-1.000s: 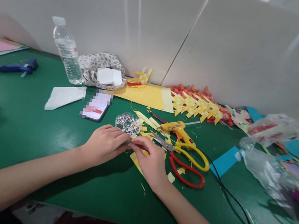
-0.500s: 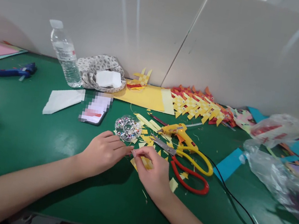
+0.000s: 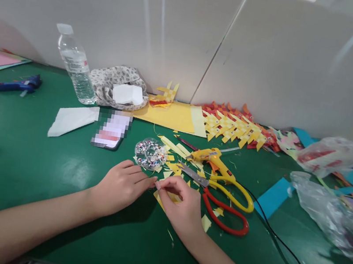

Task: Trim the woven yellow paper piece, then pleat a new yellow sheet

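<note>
My left hand (image 3: 120,184) and my right hand (image 3: 181,204) meet fingertip to fingertip on the green table (image 3: 41,159), both pinched over something tiny that I cannot make out. Under my right hand lies a yellow paper piece (image 3: 169,196). Just beyond the fingers sits a round clear dish of googly eyes (image 3: 150,153). A yellow glue gun (image 3: 210,156) and scissors with one yellow and one red handle (image 3: 220,191) lie right of my hands, among yellow paper scraps (image 3: 171,165).
A phone (image 3: 110,131), white tissue (image 3: 70,118), water bottle (image 3: 74,64) and patterned cloth pouch (image 3: 117,85) lie at the back left. Woven yellow-and-red paper pieces (image 3: 237,127) line the wall. Plastic bags (image 3: 332,205) and a black cord (image 3: 282,247) occupy the right. A blue glue gun (image 3: 13,83) lies far left.
Both hands have drawn slightly toward me and stay pinched together; the view has shifted a little. Nothing else on the table has moved.
</note>
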A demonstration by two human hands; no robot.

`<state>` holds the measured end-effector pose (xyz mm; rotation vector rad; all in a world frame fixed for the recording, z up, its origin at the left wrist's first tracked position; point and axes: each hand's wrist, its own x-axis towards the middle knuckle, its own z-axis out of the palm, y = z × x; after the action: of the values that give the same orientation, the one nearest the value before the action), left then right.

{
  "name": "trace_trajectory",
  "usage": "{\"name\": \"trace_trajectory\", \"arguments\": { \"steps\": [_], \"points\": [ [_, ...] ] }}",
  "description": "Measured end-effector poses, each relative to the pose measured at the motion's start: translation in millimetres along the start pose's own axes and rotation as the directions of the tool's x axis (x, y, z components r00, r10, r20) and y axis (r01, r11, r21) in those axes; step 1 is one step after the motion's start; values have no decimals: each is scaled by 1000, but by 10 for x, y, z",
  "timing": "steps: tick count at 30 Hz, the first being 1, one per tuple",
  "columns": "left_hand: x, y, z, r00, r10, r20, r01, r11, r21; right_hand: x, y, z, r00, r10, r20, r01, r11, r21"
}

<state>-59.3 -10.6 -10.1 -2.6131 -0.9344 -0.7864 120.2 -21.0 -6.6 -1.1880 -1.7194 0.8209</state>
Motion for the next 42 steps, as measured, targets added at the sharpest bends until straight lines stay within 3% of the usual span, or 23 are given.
{"name": "trace_trajectory", "arguments": {
  "steps": [20, 42],
  "points": [
    [11, 15, -3, 1000, -23, -11, 23, 1000, -14, 10, -42, -6, 999, 44, 10, -44, 999, 10],
    [47, 16, -34, 999, -40, -16, 39, 998, -45, -19, -3, 1, 1000, 3, -7, -3, 1000, 17]
  ]
}}
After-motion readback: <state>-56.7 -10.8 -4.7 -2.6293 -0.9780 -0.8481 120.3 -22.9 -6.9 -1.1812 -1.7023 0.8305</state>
